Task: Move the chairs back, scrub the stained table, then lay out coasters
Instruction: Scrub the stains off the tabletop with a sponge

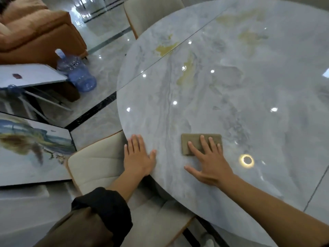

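Grey marble-patterned and glossy, the round tabletop [249, 104] carries a brownish rectangular scrub pad [193, 139] near its near edge. Your right hand [211, 164] lies flat on the pad, its fingers straight and spread over the pad's right part and its thumb out to the left on the bare surface; it presses rather than grips. Your left hand [138, 157] is also flat and open, palm down at the near-left edge of the tabletop, well to the left of the pad and holding nothing. Its dark sleeve [103, 211] is pushed up the forearm.

Yellowish stains [166, 48] lie toward the far-left part of the tabletop, with fainter ones further across. One cream chair [96, 166] sits at the near-left edge, its seat partly under the rim below your left arm; a second chair [151, 13] stands at the far-left edge.

On the floor to the left are a blue water jug [78, 72], an orange sofa [35, 32] and a framed painting [32, 148].
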